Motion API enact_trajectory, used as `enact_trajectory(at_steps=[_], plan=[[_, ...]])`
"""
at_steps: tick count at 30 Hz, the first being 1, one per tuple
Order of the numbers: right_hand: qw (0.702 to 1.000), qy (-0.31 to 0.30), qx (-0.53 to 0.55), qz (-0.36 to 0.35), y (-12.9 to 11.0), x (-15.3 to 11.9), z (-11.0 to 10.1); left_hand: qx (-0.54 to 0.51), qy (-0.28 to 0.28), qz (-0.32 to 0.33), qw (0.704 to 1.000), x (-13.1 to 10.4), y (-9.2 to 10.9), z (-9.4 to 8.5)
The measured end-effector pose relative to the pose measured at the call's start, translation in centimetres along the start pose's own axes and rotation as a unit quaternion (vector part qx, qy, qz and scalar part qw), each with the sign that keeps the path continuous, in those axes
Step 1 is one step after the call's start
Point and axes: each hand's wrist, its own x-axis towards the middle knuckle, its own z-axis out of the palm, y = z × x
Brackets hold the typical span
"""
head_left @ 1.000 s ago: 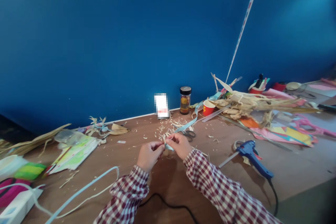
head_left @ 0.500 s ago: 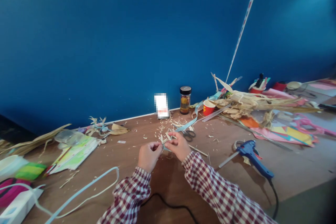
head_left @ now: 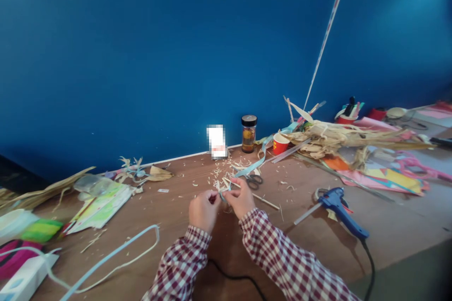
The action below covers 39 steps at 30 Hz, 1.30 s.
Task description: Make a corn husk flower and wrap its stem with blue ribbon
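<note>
The small pale and light-blue piece (head_left: 222, 194) at the right hand (head_left: 242, 199) is mostly covered by fingers, its shape too small to tell. The left hand (head_left: 204, 210) curls inward, hiding its own fingertips. Coarse pixels blur the white card (head_left: 216, 141). The dark scissors (head_left: 254, 181) show handles, their blades out of sight. The left edge cuts off the pink bag (head_left: 16, 257), the bottom edge both checked sleeves (head_left: 287, 251). What fills the jar (head_left: 248, 139) is unclear.

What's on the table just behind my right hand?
Behind your right hand lie a blue ribbon, pale scraps and dark scissors with handles showing. The blades can't be made out, and anything directly behind the hand is hidden.
</note>
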Motion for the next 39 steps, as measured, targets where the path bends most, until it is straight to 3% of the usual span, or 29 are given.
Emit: enact_trajectory(at_steps=[8,14,18,21,25,27,34,39], plan=[[0.999,0.012,0.049,0.005,0.0,-0.1,0.4,0.15,0.05,0.105,0.982,-0.2,0.3,0.9],[0.996,0.02,0.084,0.002,0.0,-0.4,0.3,0.076,0.029,0.118,0.99,-0.4,0.7,0.6],[0.994,0.02,0.107,0.005,-0.2,-0.4,0.1,-0.027,0.014,0.078,0.996,-0.3,0.8,0.4],[0.994,0.017,0.109,-0.004,-0.3,-0.4,0.0,-0.14,-0.015,-0.003,0.99,0.2,0.5,0.2],[0.994,0.012,0.104,-0.022,-0.2,-0.5,0.0,-0.285,-0.09,-0.141,0.944,1.0,0.1,0.0],[0.995,0.012,0.097,-0.035,-0.2,-0.5,0.0,-0.32,-0.112,-0.175,0.924,1.3,0.0,0.0],[0.995,0.014,0.03,-0.089,-0.4,-0.5,0.0,-0.294,-0.076,-0.124,0.945,1.4,-0.6,0.5],[0.994,0.011,0.017,-0.106,-0.3,-0.6,0.0,-0.2,-0.021,-0.086,0.976,1.0,0.1,0.5]])
